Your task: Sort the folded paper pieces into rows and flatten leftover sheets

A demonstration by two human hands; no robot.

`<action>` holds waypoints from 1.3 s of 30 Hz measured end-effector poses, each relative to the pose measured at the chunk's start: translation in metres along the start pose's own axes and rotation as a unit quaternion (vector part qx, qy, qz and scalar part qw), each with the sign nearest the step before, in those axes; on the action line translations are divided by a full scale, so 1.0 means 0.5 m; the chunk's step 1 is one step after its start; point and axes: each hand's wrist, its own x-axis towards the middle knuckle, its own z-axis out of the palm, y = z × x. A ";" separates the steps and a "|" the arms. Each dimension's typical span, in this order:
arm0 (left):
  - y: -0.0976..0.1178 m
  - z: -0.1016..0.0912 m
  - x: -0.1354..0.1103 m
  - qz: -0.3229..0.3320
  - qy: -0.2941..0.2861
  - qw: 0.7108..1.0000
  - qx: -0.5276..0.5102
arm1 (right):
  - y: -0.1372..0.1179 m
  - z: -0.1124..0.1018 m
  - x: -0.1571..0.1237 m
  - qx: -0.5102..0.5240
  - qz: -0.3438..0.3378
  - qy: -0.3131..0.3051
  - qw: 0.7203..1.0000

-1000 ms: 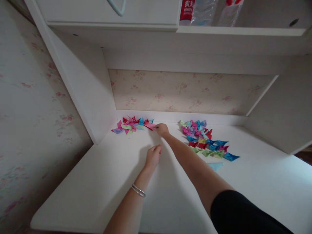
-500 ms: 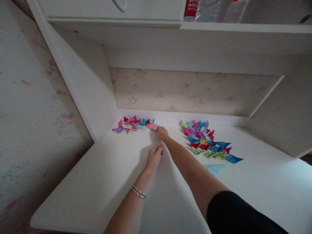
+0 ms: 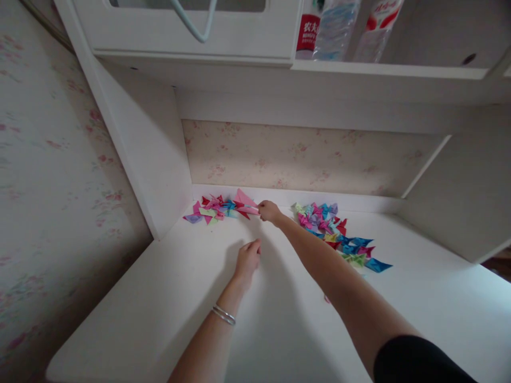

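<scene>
My right hand [image 3: 270, 211] reaches to the back of the desk, its fingers closed on a pink folded paper [image 3: 245, 198]. The pink paper's points stick out to the left, over the edge of a left cluster of small folded paper pieces [image 3: 207, 211] in pink, red, blue, green and purple. Nearer to me, my left hand [image 3: 248, 258] is closed above the desk, a bracelet on its wrist; whatever its fingers hold, if anything, is hidden. A larger right group of folded papers [image 3: 315, 217] lies beyond my right forearm, which partly covers it.
The white desk [image 3: 187, 298] has a side panel [image 3: 136, 138] at the left and a low ledge along the back wall. Overhead is a shelf [image 3: 391, 69] holding plastic bottles [image 3: 335, 32], beside a cupboard door with a handle [image 3: 199, 34]. A small reddish thing [image 3: 327, 299] shows beside my right forearm.
The pink paper is raised and turned, with more of it showing at the left group. My right forearm has swung right and now covers the light blue paper. The view has tilted up slightly.
</scene>
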 end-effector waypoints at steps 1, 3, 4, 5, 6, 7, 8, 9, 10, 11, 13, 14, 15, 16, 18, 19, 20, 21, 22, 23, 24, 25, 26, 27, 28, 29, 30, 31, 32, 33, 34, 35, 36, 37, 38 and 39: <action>0.004 -0.001 -0.001 0.001 0.001 1.000 -0.009 | 0.005 -0.010 -0.016 0.042 -0.010 -0.008 0.999; 0.014 -0.004 -0.004 0.004 0.000 0.999 -0.037 | 0.022 -0.029 -0.058 0.132 -0.030 -0.024 0.990; 0.021 -0.006 -0.007 0.002 -0.004 0.998 -0.061 | 0.035 -0.039 -0.082 0.171 -0.036 -0.030 0.984; 0.028 -0.007 -0.009 -0.003 -0.009 0.996 -0.088 | 0.051 -0.050 -0.107 0.206 -0.039 -0.034 0.977; 0.034 -0.009 -0.012 -0.011 -0.015 0.993 -0.113 | 0.068 -0.061 -0.134 0.237 -0.040 -0.039 0.970; 0.040 -0.010 -0.015 -0.019 -0.021 0.991 -0.131 | 0.087 -0.073 -0.161 0.265 -0.040 -0.043 0.962; 0.045 -0.010 -0.018 -0.024 -0.028 0.990 -0.139 | 0.107 -0.086 -0.189 0.289 -0.039 -0.048 0.955; 0.048 -0.009 -0.021 -0.027 -0.035 0.990 -0.136 | 0.128 -0.099 -0.217 0.310 -0.038 -0.053 0.949; 0.049 -0.008 -0.023 -0.027 -0.044 0.991 -0.124 | 0.150 -0.111 -0.245 0.325 -0.038 -0.057 0.943; 0.048 -0.006 -0.026 -0.022 -0.056 0.993 -0.105 | 0.172 -0.124 -0.274 0.341 -0.037 -0.059 0.937; 0.043 0.001 -0.032 -0.008 -0.084 0.995 -0.060 | 0.219 -0.147 -0.331 0.391 -0.033 -0.057 0.918; 0.039 0.005 -0.036 -0.002 -0.096 0.995 -0.038 | 0.244 -0.158 -0.358 0.429 -0.028 -0.052 0.902; 0.035 0.009 -0.041 0.004 -0.108 0.994 -0.018 | 0.269 -0.169 -0.383 0.466 -0.020 -0.043 0.884; 0.030 0.014 -0.045 0.007 -0.118 0.993 0.002 | 0.294 -0.180 -0.406 0.496 -0.009 -0.032 0.868; 0.024 0.022 -0.053 0.010 -0.125 0.991 0.040 | 0.343 -0.200 -0.443 0.532 0.012 -0.011 0.847; 0.021 0.025 -0.056 0.012 -0.124 0.991 0.058 | 0.366 -0.210 -0.458 0.541 0.019 -0.003 0.841; 0.020 0.028 -0.058 0.015 -0.121 0.990 0.073 | 0.388 -0.220 -0.469 0.547 0.024 0.003 0.837; 0.018 0.031 -0.060 0.019 -0.116 0.989 0.086 | 0.409 -0.228 -0.478 0.551 0.027 0.010 0.834; 0.017 0.033 -0.061 0.024 -0.112 0.989 0.095 | 0.428 -0.235 -0.485 0.553 0.028 0.020 0.833; 0.015 0.034 -0.061 0.030 -0.107 0.988 0.102 | 0.445 -0.241 -0.491 0.551 0.028 0.034 0.833; 0.014 0.035 -0.062 0.035 -0.104 0.988 0.109 | 0.461 -0.245 -0.495 0.547 0.028 0.050 0.835; 0.012 0.036 -0.062 0.039 -0.100 0.987 0.116 | 0.475 -0.248 -0.499 0.541 0.027 0.069 0.838; 0.009 0.036 -0.062 0.041 -0.096 0.987 0.123 | 0.488 -0.249 -0.502 0.533 0.026 0.085 0.841; 0.007 0.037 -0.062 0.044 -0.092 0.986 0.131 | 0.498 -0.250 -0.505 0.526 0.023 0.098 0.844; 0.004 0.037 -0.063 0.047 -0.088 0.985 0.138 | 0.507 -0.251 -0.507 0.520 0.019 0.110 0.847; 0.002 0.037 -0.064 0.049 -0.086 0.984 0.145 | 0.513 -0.251 -0.509 0.516 0.016 0.120 0.848; 0.000 0.038 -0.064 0.052 -0.083 0.984 0.152 | 0.517 -0.251 -0.510 0.513 0.013 0.131 0.848; -0.002 0.039 -0.066 0.055 -0.081 0.983 0.158 | 0.520 -0.252 -0.511 0.509 0.011 0.142 0.849; -0.002 0.040 -0.067 0.056 -0.079 0.982 0.164 | 0.522 -0.252 -0.511 0.503 0.011 0.153 0.850; -0.003 0.041 -0.068 0.057 -0.077 0.981 0.171 | 0.524 -0.252 -0.511 0.497 0.012 0.164 0.852; -0.002 0.042 -0.069 0.058 -0.074 0.980 0.177 | 0.525 -0.251 -0.510 0.490 0.014 0.172 0.855; -0.002 0.043 -0.071 0.059 -0.072 0.979 0.183 | 0.526 -0.251 -0.510 0.483 0.016 0.180 0.857; -0.001 0.044 -0.072 0.060 -0.071 0.978 0.188 | 0.527 -0.250 -0.509 0.478 0.017 0.187 0.858; -0.001 0.045 -0.073 0.061 -0.072 0.977 0.191 | 0.529 -0.249 -0.508 0.474 0.017 0.192 0.859; -0.001 0.045 -0.074 0.062 -0.073 0.977 0.193 | 0.530 -0.248 -0.507 0.470 0.018 0.196 0.861; 0.000 0.045 -0.074 0.063 -0.076 0.976 0.194 | 0.532 -0.247 -0.506 0.463 0.019 0.199 0.864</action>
